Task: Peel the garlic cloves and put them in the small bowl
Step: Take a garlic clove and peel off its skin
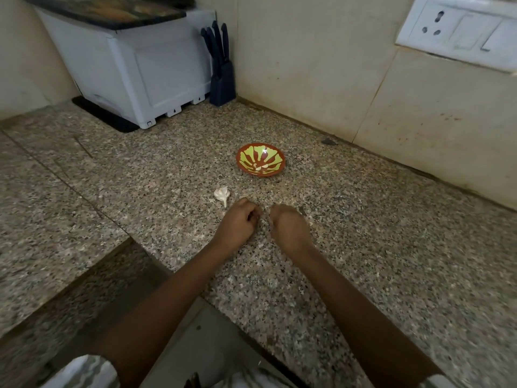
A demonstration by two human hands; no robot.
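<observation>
Surface: speckled grey-brown granite countertop point(363, 219), filling the middle of the frame.
Bowl: small round red-brown ceramic bowl with a yellow-green petal pattern point(249, 154), standing on the countertop just above centre.
Peeled cloves: a few pale garlic cloves point(261, 167) lying in the bottom of the bowl.
Garlic remainder: white papery part-bulb with stem point(222, 194), on the countertop below and left of the bowl, just above the left hand.
Left hand point(237, 224): at centre, fingers curled inward; what they enclose is hidden, so the grip cannot be told.
Right hand point(289, 228): just right of the left hand and apart from it, fingers curled (motion-blurred); grip likewise cannot be told.
Background: white plastic appliance point(145, 65) and dark blue knife block point(221, 77), upper left; white wall socket plate point(461, 29), upper right.
</observation>
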